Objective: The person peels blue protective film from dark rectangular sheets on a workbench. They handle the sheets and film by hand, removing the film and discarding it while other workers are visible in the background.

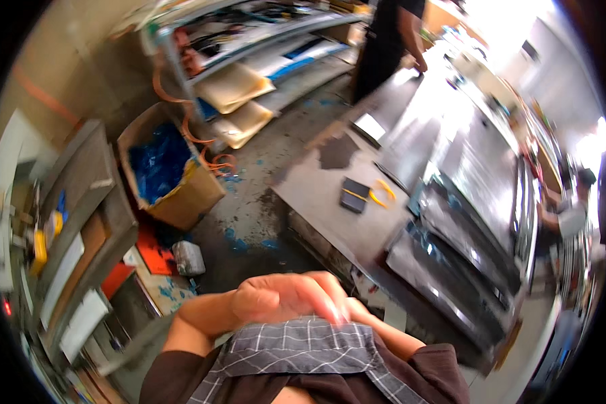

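Observation:
Close to my chest, just above the top edge of a dark grey checked apron [296,340], my left hand [283,296] reaches across to the right. Its fingers are loosely bent and apart from the thumb, with their tips near the apron's edge. No object shows in it, though motion blurs the fingers. My right hand [355,311] is mostly hidden behind the left hand and the apron; only a part near the wrist shows, so its fingers cannot be read.
Ahead right stands a large work table [390,225] bearing dark glossy sheets [444,269], a black block [354,195] and a yellow ring-shaped item [382,194]. A cardboard box [192,195] holds blue plastic film. Behind it is a shelf rack [269,47]. Another person [387,47] stands beyond the table.

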Available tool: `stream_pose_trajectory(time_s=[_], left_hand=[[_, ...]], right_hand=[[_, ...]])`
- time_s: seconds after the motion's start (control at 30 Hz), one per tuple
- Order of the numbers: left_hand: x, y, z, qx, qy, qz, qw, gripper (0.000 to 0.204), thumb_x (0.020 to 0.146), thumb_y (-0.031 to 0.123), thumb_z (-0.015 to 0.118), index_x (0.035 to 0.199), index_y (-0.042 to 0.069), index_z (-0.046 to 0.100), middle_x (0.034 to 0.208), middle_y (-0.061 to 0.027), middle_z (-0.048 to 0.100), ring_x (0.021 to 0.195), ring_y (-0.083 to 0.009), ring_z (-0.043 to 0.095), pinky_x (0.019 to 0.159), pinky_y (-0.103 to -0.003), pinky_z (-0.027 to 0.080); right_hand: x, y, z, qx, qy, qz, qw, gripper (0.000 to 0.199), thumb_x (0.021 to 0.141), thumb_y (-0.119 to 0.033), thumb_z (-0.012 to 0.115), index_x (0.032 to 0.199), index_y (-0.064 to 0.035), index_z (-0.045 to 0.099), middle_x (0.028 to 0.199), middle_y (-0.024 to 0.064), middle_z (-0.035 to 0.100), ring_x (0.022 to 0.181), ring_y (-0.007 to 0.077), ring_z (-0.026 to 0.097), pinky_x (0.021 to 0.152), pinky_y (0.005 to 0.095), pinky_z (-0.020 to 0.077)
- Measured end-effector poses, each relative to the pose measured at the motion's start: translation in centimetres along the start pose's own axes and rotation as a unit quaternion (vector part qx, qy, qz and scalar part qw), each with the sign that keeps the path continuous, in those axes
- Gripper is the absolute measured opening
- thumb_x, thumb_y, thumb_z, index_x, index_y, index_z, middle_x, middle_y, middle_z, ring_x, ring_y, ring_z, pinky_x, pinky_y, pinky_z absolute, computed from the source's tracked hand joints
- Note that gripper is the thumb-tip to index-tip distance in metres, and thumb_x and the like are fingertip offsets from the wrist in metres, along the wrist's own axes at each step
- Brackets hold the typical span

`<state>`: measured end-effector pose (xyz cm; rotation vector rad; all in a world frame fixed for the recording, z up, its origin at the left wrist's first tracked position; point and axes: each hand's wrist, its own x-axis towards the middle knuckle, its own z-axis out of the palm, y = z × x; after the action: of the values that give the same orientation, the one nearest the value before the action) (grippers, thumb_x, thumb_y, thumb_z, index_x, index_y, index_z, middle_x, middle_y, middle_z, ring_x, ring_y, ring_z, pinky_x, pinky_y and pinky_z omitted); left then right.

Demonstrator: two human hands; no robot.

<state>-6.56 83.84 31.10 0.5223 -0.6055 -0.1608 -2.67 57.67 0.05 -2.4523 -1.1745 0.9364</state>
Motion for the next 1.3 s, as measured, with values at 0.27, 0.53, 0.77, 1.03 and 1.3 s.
stream_pose_trajectory(time_s=[0.27, 0.53, 0.77, 1.03, 1.3], left_hand=[[8.8, -18.2, 14.7, -0.551, -0.247, -0.183, 0.776, 0.065, 0.095, 0.052, 0.053, 0.117, -0.008, 0.066, 0.109, -0.0184, 0.052, 0.097, -0.0272, 0.053, 0.088, -0.038, 0.043], [10.6, -36.2, 26.0, -0.661, -0.13, -0.286, 0.681, 0.054, 0.096, 0.047, 0.052, 0.117, -0.001, 0.066, 0.109, -0.0242, 0.055, 0.088, -0.0272, 0.052, 0.084, -0.038, 0.042], [14.6, -52.9, 26.4, -0.227, -0.413, -0.341, 0.813, 0.04, 0.092, 0.044, 0.062, 0.091, 0.004, 0.065, 0.104, -0.0151, 0.062, 0.096, -0.032, 0.06, 0.082, -0.044, 0.048], [22.1, -73.5, 9.6, 0.655, -0.331, -0.077, 0.675, 0.036, 0.082, 0.015, 0.068, 0.115, 0.002, 0.066, 0.114, -0.0157, 0.067, 0.113, -0.0323, 0.058, 0.099, -0.041, 0.046], [23.0, -80.2, 3.8, 0.72, -0.348, -0.112, 0.589, 0.039, 0.085, 0.019, 0.065, 0.119, 0.0, 0.065, 0.125, -0.017, 0.065, 0.122, -0.0331, 0.057, 0.106, -0.04, 0.043]], right_hand=[[-21.6, 5.5, 4.2, 0.219, 0.303, 0.438, 0.818, 0.029, 0.083, -0.026, 0.059, 0.098, -0.0056, 0.074, 0.097, 0.0185, 0.071, 0.094, 0.035, 0.069, 0.085, 0.0441, 0.054], [-35.2, 9.7, 11.8, 0.279, 0.431, 0.535, 0.671, 0.024, 0.085, -0.025, 0.06, 0.091, -0.007, 0.074, 0.086, 0.0185, 0.07, 0.084, 0.0374, 0.069, 0.075, 0.0456, 0.0548], [-45.3, 17.1, 9.9, 0.403, 0.562, 0.484, 0.536, 0.026, 0.087, -0.027, 0.061, 0.092, -0.0034, 0.072, 0.088, 0.0195, 0.07, 0.083, 0.0368, 0.069, 0.074, 0.0426, 0.0535], [-49.9, 27.3, 9.4, 0.633, 0.587, 0.352, 0.362, 0.053, 0.093, -0.05, 0.062, 0.095, 0.0027, 0.064, 0.088, 0.0119, 0.068, 0.073, 0.0205, 0.068, 0.059, 0.0314, 0.0558], [-50.6, 31.7, 5.5, 0.7, 0.573, 0.333, 0.264, 0.045, 0.102, -0.038, 0.05, 0.107, 0.006, 0.056, 0.097, 0.0189, 0.07, 0.083, 0.0285, 0.072, 0.064, 0.0372, 0.06]])
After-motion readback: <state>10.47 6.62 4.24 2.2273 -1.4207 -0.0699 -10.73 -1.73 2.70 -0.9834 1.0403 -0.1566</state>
